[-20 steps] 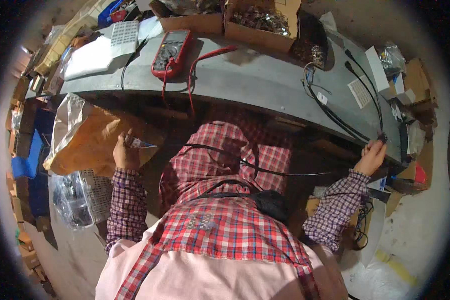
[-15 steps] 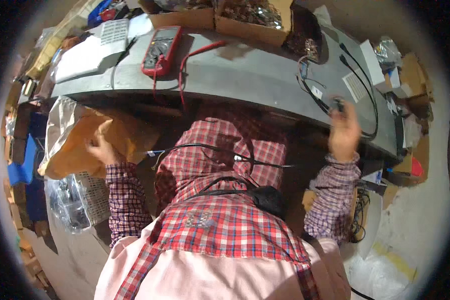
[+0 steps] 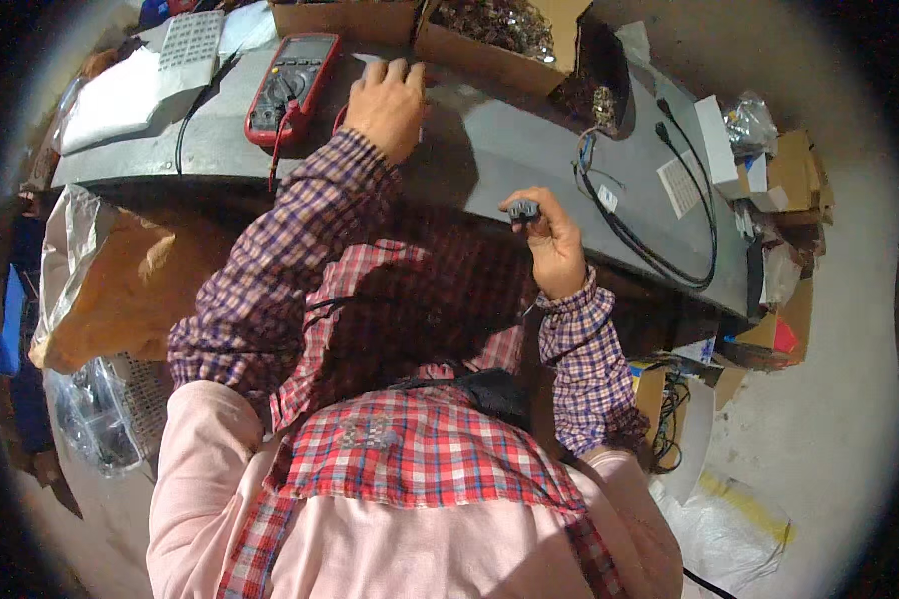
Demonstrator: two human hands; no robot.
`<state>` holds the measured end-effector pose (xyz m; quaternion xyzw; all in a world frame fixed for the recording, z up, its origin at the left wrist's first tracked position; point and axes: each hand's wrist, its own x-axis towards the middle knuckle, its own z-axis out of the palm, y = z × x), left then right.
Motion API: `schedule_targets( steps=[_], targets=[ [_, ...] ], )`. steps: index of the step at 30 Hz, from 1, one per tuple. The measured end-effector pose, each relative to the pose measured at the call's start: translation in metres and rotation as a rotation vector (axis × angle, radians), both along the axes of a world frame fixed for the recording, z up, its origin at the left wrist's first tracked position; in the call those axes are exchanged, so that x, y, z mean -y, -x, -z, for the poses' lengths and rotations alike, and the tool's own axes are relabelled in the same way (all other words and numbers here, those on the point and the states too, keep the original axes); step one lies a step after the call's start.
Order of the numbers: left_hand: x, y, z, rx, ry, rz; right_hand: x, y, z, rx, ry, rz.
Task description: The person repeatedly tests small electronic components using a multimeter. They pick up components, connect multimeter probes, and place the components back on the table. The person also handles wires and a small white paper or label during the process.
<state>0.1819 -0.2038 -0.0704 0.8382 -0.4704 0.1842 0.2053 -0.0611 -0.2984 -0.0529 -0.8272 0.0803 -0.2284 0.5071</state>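
Note:
My left hand [image 3: 387,110] is on the bench beside the red multimeter [image 3: 292,85], its fingers bent down together over the red test probe [image 3: 429,80]. Most of that probe is hidden under the hand; a red lead [image 3: 341,120] shows at its left. In front of the bench edge, my right hand [image 3: 554,245] pinches a dark power cord connector [image 3: 522,211] between thumb and fingers, its slotted face showing. A dark cable [image 3: 335,302] crosses my checked apron, largely in shadow.
Cardboard boxes of small metal parts [image 3: 489,35] stand at the back. A black cord [image 3: 659,262] loops over the bench's right side, next to a printed sheet [image 3: 678,188]. White packets [image 3: 120,98] lie left; a brown bag [image 3: 130,290] hangs below the bench edge.
My left hand has gone from beside the brown bag up and right onto the test probe. My right hand has moved left and inward with the connector. The view has shifted slightly.

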Motion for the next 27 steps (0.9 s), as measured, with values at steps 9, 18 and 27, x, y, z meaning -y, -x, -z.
schedule_targets(
  steps=[9, 18, 27],
  targets=[
    [0.007, -0.005, 0.02, -0.001, 0.071, 0.008, 0.002, -0.004, 0.0, -0.029, -0.096, -0.053],
    [0.001, 0.006, 0.017, -0.074, 0.302, 0.252, -0.004, -0.01, -0.005, -0.04, -0.123, -0.009],
    [-0.014, 0.024, 0.001, -0.01, 0.359, 0.341, 0.025, -0.042, -0.023, -0.173, 0.514, 0.328]
  ],
)
